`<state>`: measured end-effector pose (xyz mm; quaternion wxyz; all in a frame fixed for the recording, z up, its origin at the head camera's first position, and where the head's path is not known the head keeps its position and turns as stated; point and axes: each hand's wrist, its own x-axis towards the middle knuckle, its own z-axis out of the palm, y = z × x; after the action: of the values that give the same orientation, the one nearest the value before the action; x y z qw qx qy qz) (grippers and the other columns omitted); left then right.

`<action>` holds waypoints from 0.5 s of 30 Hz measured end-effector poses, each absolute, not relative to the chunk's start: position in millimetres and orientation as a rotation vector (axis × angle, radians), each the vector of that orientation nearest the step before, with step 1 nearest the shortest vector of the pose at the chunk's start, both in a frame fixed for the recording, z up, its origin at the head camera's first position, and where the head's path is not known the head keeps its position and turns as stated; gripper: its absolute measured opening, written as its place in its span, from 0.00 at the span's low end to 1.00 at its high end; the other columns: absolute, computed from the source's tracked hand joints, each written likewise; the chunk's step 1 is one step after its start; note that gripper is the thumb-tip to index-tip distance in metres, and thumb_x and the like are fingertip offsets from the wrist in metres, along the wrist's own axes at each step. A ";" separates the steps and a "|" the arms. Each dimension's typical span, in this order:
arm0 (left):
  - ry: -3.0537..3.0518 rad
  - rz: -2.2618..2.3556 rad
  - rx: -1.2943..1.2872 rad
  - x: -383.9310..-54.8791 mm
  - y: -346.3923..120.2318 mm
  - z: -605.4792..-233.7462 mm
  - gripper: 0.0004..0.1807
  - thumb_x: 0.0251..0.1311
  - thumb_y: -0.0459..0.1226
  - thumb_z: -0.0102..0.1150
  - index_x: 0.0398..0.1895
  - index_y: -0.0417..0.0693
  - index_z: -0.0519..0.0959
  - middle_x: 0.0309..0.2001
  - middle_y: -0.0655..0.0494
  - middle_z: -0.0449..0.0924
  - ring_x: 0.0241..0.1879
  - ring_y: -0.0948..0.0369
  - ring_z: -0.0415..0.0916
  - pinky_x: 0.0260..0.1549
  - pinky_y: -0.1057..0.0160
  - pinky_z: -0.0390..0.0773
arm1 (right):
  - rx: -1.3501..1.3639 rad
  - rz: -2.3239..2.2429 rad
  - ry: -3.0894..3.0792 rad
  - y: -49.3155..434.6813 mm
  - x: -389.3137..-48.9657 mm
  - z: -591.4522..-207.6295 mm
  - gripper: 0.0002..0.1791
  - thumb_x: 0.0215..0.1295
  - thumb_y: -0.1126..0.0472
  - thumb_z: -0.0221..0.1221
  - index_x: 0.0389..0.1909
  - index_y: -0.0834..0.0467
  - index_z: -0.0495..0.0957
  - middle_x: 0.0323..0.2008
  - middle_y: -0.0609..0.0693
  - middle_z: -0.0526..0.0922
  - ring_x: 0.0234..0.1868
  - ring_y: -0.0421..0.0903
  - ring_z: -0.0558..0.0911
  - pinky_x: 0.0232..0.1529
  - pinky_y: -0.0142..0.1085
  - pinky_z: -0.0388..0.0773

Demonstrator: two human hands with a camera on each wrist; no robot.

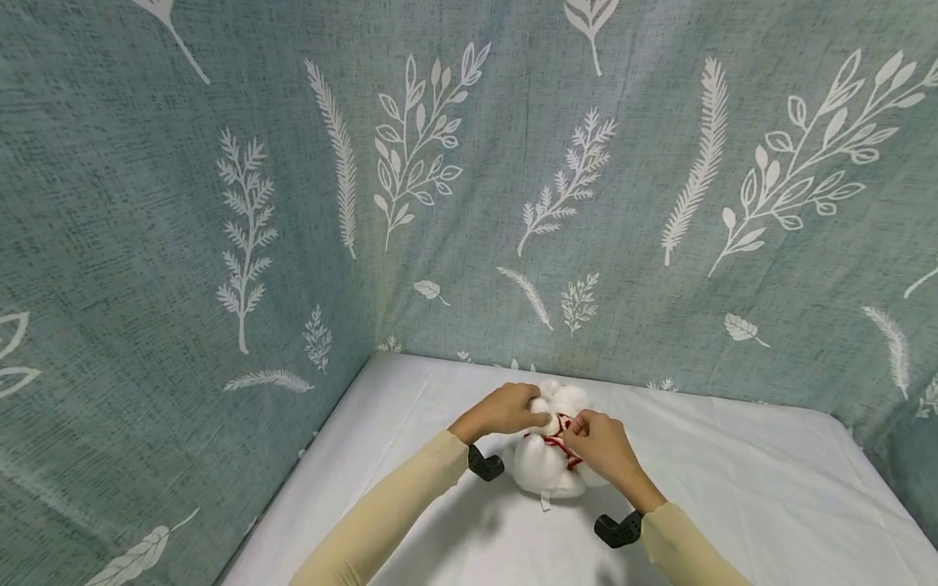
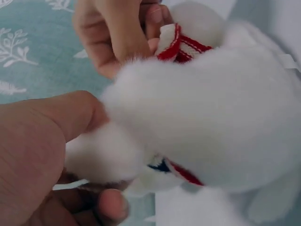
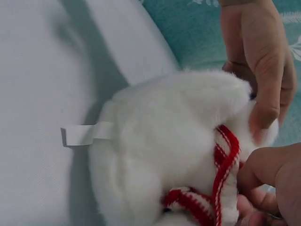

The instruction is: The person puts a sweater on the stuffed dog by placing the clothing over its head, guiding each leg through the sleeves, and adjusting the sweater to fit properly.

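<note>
A white fluffy plush toy is on the white-covered surface, between both hands. My left hand grips the far end of the toy; in the left wrist view its thumb and fingers are around a rounded white part. A red-and-white knitted scarf wraps the toy. My right hand pinches the scarf with thumb and fingertips, as the right wrist view shows. A small dark blue patch appears beside the red edging underneath. The toy's face cannot be made out.
A white cloth covers the tabletop. Teal curtains with white leaf prints rise behind it and at the left. A white fabric tag sticks out from the toy's near end. Each wrist carries a black camera mount.
</note>
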<state>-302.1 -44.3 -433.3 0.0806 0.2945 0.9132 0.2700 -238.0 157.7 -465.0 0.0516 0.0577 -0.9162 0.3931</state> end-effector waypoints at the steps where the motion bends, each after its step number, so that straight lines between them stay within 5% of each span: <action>1: 2.733 0.797 0.868 -302.4 -44.9 -432.4 0.10 0.69 0.45 0.61 0.36 0.48 0.76 0.21 0.62 0.64 0.21 0.66 0.62 0.26 0.65 0.66 | 0.192 1.201 -2.776 158.5 -237.3 -464.1 0.06 0.64 0.62 0.63 0.28 0.56 0.78 0.21 0.45 0.75 0.22 0.42 0.70 0.25 0.37 0.67; 4: 2.745 0.758 0.838 -302.7 -47.0 -429.3 0.11 0.68 0.45 0.60 0.39 0.47 0.77 0.22 0.61 0.67 0.23 0.65 0.65 0.29 0.64 0.69 | 0.171 1.202 -2.750 163.5 -236.1 -462.6 0.08 0.70 0.58 0.63 0.32 0.56 0.78 0.23 0.46 0.77 0.24 0.44 0.72 0.27 0.37 0.68; 11: 2.739 0.751 0.723 -304.2 -53.2 -428.0 0.13 0.61 0.46 0.58 0.23 0.52 0.71 0.20 0.61 0.63 0.21 0.64 0.62 0.24 0.63 0.66 | -0.094 1.468 -2.892 180.9 -232.5 -468.3 0.23 0.76 0.43 0.55 0.47 0.62 0.77 0.35 0.53 0.78 0.32 0.49 0.74 0.32 0.40 0.72; 15: 2.704 0.806 0.653 -302.3 -54.0 -429.6 0.13 0.62 0.48 0.58 0.32 0.48 0.75 0.24 0.58 0.72 0.23 0.62 0.71 0.26 0.61 0.72 | -0.175 1.793 -2.916 185.0 -231.8 -472.4 0.34 0.74 0.34 0.52 0.51 0.63 0.78 0.34 0.53 0.76 0.33 0.50 0.75 0.34 0.42 0.73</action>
<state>-302.3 -54.0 -429.6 0.1223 0.2238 0.9267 0.2761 -231.8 185.0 -472.4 -0.1424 -0.0504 -0.8421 0.5178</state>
